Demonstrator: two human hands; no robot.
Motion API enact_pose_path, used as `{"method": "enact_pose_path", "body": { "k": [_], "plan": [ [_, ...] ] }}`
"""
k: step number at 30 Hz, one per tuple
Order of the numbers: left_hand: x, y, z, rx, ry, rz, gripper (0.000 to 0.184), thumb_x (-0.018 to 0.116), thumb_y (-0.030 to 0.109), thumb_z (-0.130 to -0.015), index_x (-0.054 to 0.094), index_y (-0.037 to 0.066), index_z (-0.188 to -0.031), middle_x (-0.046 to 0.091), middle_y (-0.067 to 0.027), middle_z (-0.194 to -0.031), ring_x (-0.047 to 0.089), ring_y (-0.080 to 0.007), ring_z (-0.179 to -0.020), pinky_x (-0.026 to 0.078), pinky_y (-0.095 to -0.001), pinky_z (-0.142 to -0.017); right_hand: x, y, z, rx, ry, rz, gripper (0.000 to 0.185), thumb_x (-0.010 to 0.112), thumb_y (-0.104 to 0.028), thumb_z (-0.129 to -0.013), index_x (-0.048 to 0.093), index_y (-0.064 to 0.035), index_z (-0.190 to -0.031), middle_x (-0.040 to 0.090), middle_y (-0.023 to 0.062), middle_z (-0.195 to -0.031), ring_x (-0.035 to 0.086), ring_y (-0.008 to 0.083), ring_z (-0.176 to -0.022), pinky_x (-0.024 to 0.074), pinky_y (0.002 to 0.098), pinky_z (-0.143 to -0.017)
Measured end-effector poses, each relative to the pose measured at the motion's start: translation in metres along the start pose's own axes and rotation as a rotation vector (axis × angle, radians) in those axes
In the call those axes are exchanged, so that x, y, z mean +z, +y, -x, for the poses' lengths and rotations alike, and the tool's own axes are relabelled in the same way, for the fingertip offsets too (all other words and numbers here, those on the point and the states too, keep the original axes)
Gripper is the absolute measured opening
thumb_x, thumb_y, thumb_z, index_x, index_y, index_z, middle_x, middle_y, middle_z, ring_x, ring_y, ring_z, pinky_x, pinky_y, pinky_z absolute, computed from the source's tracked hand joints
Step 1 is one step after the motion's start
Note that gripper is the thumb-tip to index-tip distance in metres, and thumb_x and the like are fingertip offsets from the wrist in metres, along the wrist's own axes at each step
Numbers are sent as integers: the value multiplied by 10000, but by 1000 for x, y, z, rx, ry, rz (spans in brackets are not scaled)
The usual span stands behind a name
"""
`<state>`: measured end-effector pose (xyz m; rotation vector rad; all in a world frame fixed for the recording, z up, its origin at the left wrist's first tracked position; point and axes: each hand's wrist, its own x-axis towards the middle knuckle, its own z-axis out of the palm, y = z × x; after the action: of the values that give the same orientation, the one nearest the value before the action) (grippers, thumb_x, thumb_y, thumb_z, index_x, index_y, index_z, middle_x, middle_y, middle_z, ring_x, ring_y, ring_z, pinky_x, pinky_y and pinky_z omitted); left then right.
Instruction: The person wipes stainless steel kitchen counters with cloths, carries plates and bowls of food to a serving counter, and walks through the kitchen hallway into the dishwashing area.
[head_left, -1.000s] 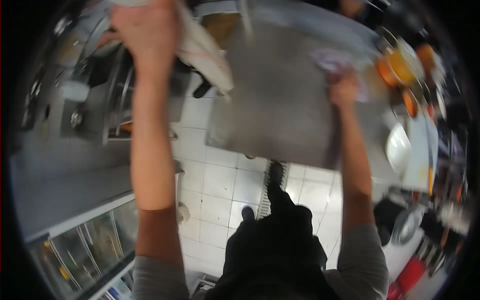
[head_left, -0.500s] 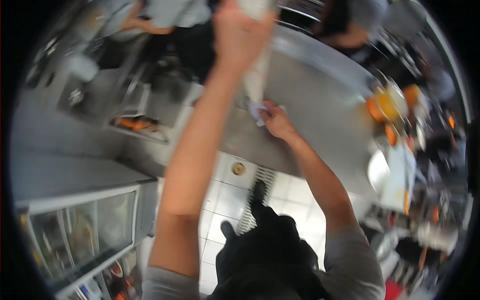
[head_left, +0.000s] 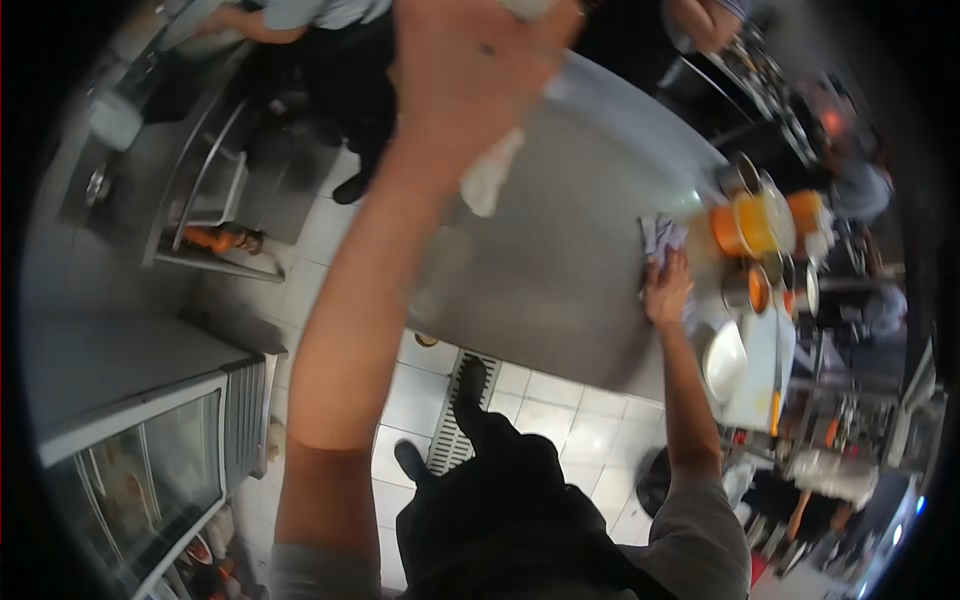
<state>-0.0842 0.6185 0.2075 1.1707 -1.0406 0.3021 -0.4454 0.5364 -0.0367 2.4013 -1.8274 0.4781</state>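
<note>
My left hand point(head_left: 480, 85) is raised high over the far left part of the steel table point(head_left: 560, 240), its fingers wrapped round a whitish piping-bag-like pouch point(head_left: 490, 175) whose lower end hangs below the hand. On the right side of the table, my right hand point(head_left: 667, 290) lies on a crumpled white and purple cloth point(head_left: 662, 238), pressing it to the surface. Just right of that hand stand orange and yellow containers point(head_left: 752, 225) and a metal pot point(head_left: 745, 290).
A white bowl point(head_left: 724, 362) and a white cutting board point(head_left: 760, 375) with a knife lie at the table's right. One person point(head_left: 350, 90) stands beyond at the upper left, another point(head_left: 700, 25) at the upper right. A glass-topped cabinet point(head_left: 140, 470) is at the lower left.
My right hand has moved with the cloth from the table's middle, below the pouch, to its right side near the containers. My left hand still holds the pouch up.
</note>
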Motion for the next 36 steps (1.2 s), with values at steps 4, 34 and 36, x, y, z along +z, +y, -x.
{"method": "enact_pose_path", "body": {
  "k": [4, 34, 36],
  "plan": [
    [6, -20, 13, 312, -159, -501, 548, 568, 379, -693, 441, -46, -1016, 502, -118, -639, 520, -310, -632, 369, -379, -548, 99, 10, -187, 36, 16, 155, 489, 344, -444, -865, 394, -155, -1256, 309, 148, -1330, 278, 307, -1228, 239, 529, -945],
    [-111, -31, 95, -191, -401, -313, 192, 441, 133, -822, 467, -38, -903, 524, -247, -722, 508, -381, -668, 404, -429, -623, -179, -109, 171, -474, -147, -728, 224, 508, -112, -676, 607, -86, -875, 583, 131, -914, 538, 309, -850, 403, 425, -765],
    [-124, -23, 100, -15, -355, -322, 180, 453, 133, -834, 460, -39, -890, 530, -244, -754, 506, -373, -670, 401, -408, -627, -230, -139, 132, -510, -201, -351, 417, 557, -131, -650, 576, -155, -1066, 451, 159, -1181, 389, 346, -1102, 332, 475, -876]
  ]
}}
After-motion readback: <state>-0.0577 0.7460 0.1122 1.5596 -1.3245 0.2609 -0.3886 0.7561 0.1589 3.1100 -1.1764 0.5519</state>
